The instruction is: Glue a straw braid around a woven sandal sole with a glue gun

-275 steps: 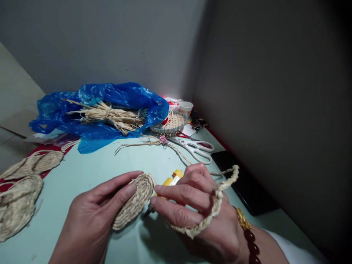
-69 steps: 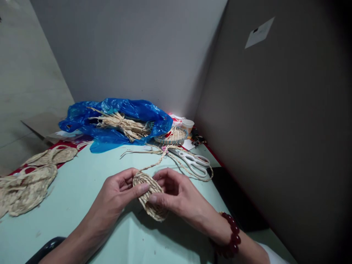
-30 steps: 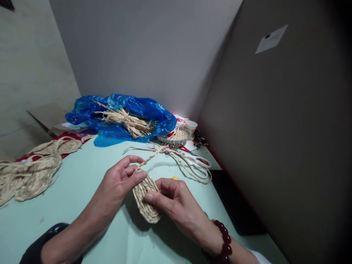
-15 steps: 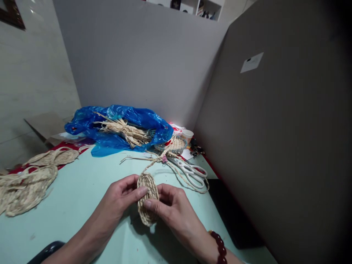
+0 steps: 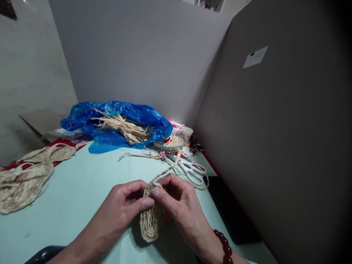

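Between my hands is a small oval coil of braided straw (image 5: 151, 223), held tilted above the table. My left hand (image 5: 129, 201) pinches its left edge, thumb on the front face. My right hand (image 5: 176, 200) grips the upper right edge, its thumb near the top of the coil. Some fingertips of both hands are hidden behind the piece. From the coil's top a braided straw cord (image 5: 166, 170) runs up and right toward a pink clip (image 5: 163, 155) and white-handled scissors (image 5: 194, 172).
A blue plastic bag (image 5: 110, 141) with a straw bundle (image 5: 123, 127) lies at the back. Beside it are a shallow woven basket (image 5: 172, 142) and a paper cup (image 5: 187, 132). Woven straw pieces (image 5: 24, 187) lie left. Grey partitions (image 5: 143, 55) stand behind and right; a black flat object (image 5: 233, 212) lies right.
The coil has moved slightly down and right. My right hand has shifted up from its middle to near its top, and the cord now trails to the right.
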A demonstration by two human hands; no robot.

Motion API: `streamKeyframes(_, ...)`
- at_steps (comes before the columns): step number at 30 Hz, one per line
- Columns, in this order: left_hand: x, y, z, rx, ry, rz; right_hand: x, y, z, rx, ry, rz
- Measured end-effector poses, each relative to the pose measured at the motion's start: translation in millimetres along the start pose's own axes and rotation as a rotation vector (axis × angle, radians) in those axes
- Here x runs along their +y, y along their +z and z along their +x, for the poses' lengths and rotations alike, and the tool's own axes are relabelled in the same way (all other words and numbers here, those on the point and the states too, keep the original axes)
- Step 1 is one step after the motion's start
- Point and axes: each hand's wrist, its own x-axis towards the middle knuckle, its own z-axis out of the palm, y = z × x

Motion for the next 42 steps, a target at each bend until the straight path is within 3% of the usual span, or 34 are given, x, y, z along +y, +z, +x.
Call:
streamKeyframes(6, 0.3, 2.8, -2.7, -0.069, 0.012, 0.031, -2.7, -7.1, 2.9, 0.094, -0.029, 0.083)
streamKeyframes(18, 7.3, 3.4, -13.7, -0.046, 0.001, 0.215, -10.6, -7.0, -0.5, -0.017, 0.054, 0.109)
streamKeyframes(22, 3.1, 3.1, -9.6, -0.025, -0.013, 0.181, -5.2, -7.0, 0.8, -0.002, 0.092, 0.220)
streamKeyframes(26, 0.2, 4.2, -4.0, -0.032, -0.007, 0.077, -6.7, -10.2, 3.5, 0.044, 0.053, 0.183)
streamKeyframes(28, 0.4, 2.2, -3.6, 0.019, 0.001, 0.013, -8.8, -13.3, 5.2, 0.060, 0.035, 0.171)
streamKeyframes(33, 2.3, -16.3, -4.3, 0.358, 0.020, 0.086, -8.3, -21.3, 9.5, 0.065, 0.045, 0.205)
streamKeyframes(35, 2.7, -23.1, -3.8, 0.416, 0.053, 0.117, -6.8, -23.2, 10.3, 0.070, 0.032, 0.214)
streamKeyframes(42, 1.5, -16.5, -7.3, 0.218, 0.012, 0.135, -8.0, -23.7, 8.6, 0.070, -0.019, 0.218)
